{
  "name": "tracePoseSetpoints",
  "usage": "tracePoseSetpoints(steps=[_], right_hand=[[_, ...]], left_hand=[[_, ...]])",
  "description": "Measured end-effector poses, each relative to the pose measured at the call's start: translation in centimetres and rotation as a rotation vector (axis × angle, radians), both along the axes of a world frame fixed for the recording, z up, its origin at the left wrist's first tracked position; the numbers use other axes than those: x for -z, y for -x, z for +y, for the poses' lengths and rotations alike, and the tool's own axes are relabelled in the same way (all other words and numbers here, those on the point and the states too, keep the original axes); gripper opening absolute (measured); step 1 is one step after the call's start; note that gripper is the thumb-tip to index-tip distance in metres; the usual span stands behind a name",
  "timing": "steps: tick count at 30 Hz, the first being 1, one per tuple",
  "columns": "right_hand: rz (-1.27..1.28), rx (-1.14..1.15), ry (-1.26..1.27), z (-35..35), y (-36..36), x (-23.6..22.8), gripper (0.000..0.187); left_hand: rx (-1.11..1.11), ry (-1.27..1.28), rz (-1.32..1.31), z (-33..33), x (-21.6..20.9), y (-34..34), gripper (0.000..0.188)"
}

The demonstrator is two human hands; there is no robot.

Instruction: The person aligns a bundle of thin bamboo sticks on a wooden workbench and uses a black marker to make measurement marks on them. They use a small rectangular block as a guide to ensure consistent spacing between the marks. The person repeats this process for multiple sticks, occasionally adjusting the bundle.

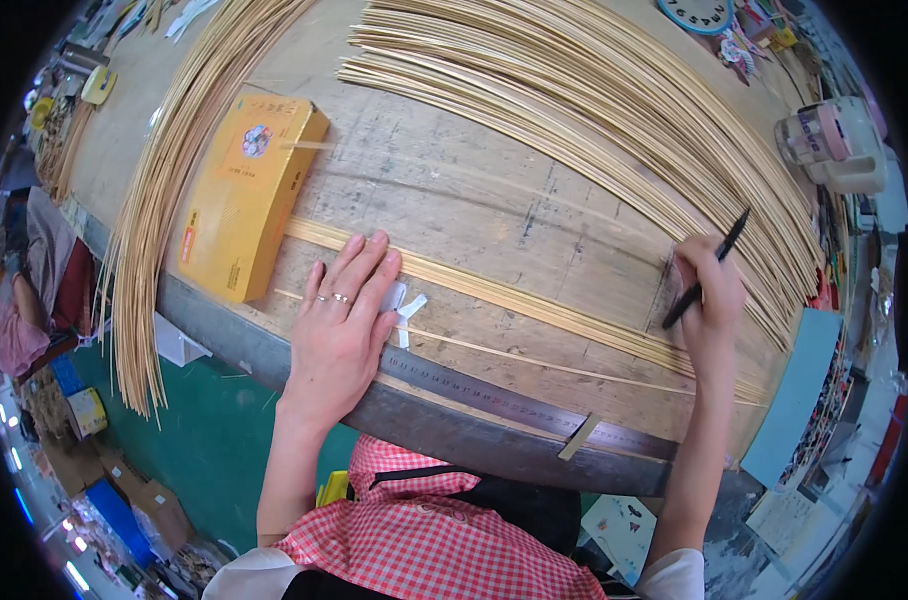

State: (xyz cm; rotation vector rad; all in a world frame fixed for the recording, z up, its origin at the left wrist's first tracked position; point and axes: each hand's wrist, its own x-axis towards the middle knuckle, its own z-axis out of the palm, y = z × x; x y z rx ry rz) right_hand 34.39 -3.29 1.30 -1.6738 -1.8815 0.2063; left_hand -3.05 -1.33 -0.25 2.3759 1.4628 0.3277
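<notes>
My left hand (339, 340), with rings on a finger, lies flat with its fingers stretched over a narrow row of thin wooden sticks (494, 292). The row runs from a yellow box (249, 195) toward the right side of the table. In my right hand (712, 290) a black pen (707, 266) is gripped, slanting up to the right. A blurred pale stick (474, 185) stretches above the table between the box and my right hand; whether my fingers hold it cannot be made out. White tape pieces (406, 312) sit beside my left thumb, close to a single loose stick (534, 360).
A metal ruler (484, 395) is taped along the table's near edge. Large bundles of sticks lie at the far side (574, 110) and at the left (164, 210), overhanging the edge. A clear plastic container (824, 145) stands far right, and a blue-grey board (796, 395) nearer.
</notes>
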Motion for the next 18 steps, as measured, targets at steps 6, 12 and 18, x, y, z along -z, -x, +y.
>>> tracePoseSetpoints(steps=[6,12,18], right_hand=[[0.041,-0.054,0.069,-3.8,-0.4,1.2,0.045],[0.100,-0.011,0.143,-5.1,0.6,0.8,0.047],[0.048,-0.033,0.177,-5.6,1.0,0.7,0.043]], left_hand=[[0.006,-0.018,-0.013,0.0,0.0,0.1,0.062],[0.003,-0.027,-0.025,0.0,0.1,0.2,0.063],[0.014,-0.019,0.008,0.1,0.0,0.0,0.062]])
